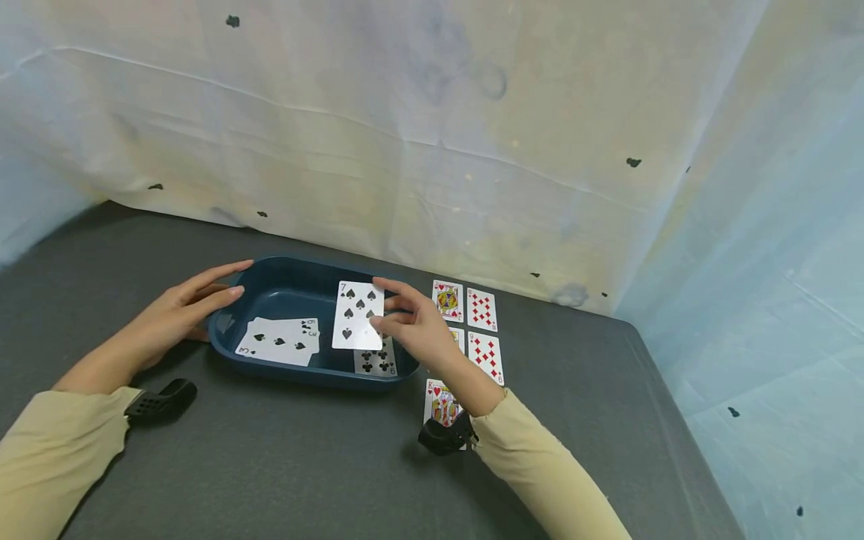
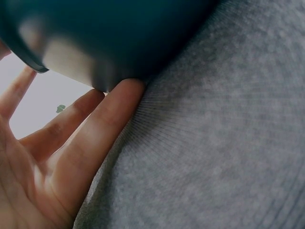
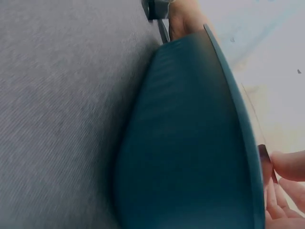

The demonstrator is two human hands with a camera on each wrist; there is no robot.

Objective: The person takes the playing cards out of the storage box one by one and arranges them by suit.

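Note:
A seven of spades playing card is held up over the right half of a dark blue basin. My right hand pinches that card by its right edge, thumb in front. With fairly straight fingers, my left hand touches the basin's left end. In the left wrist view, fingertips press on the basin's outer wall. Inside lie a few overlapping cards with a three of spades on top, and a clubs card partly hidden beneath the held card.
Right of the basin, face-up red cards lie in two columns on the dark grey table: a jack of hearts, diamonds cards and a king of hearts. My right forearm covers some. Pale sheets hang behind the table.

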